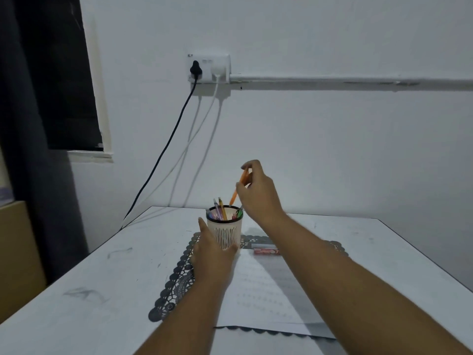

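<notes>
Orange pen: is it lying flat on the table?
No, the right hand pinches the orange pen in the air, tilted, just above the pen cup.

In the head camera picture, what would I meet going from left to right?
Going across: dark window → black cable → white pen holder → red packet. The left hand and the right hand, with its orange pen, overlap the holder, so they are left out.

My left hand (212,254) covers the lower front of the white slotted plastic pen cup (227,230). Fingers of my right hand (258,190) hide the top of the slim orange pen (234,195). The small red box (265,251) has a label too blurred to read.
</notes>
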`<action>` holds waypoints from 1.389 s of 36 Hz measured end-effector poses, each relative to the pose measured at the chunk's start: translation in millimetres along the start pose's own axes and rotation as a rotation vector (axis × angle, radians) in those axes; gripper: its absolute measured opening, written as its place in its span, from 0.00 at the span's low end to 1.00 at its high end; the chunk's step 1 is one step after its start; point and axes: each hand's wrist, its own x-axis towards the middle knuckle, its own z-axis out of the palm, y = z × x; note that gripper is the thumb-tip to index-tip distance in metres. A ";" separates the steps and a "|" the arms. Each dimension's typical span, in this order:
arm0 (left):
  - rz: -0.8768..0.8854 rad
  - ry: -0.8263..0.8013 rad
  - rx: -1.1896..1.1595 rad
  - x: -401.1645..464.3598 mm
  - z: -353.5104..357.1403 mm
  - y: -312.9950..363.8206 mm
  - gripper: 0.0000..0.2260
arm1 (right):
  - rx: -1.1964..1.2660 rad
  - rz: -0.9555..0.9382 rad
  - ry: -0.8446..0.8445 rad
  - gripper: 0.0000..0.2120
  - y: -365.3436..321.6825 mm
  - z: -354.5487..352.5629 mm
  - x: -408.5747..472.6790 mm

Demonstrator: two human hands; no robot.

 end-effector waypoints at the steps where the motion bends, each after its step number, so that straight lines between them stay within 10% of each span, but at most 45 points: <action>1: 0.014 0.017 0.008 1.9 2.2 -3.4 0.51 | -0.076 -0.023 -0.019 0.17 1.7 6.4 0.8; 8: 0.082 0.029 0.026 5.7 7.4 -11.7 0.46 | -0.428 -0.070 -0.133 0.22 20.2 31.4 -4.8; 22: 0.082 0.064 -0.026 -1.9 -7.7 7.5 0.56 | -0.176 0.031 -0.058 0.13 29.0 -9.6 -39.8; 28: 0.646 0.375 0.079 -26.5 -26.5 36.2 0.30 | -0.383 0.196 -0.295 0.02 60.3 -49.8 -100.0; 34: 0.777 -0.211 0.248 -48.1 -8.9 35.2 0.02 | -0.573 0.182 -0.422 0.06 79.0 -60.4 -145.3; 41: 0.777 -0.596 0.491 -49.4 12.9 18.7 0.15 | -0.580 0.165 -0.467 0.10 86.6 -62.4 -154.1; 50: 0.728 -0.687 0.547 -51.4 9.0 20.5 0.21 | -0.438 0.236 -0.405 0.04 86.9 -67.4 -153.4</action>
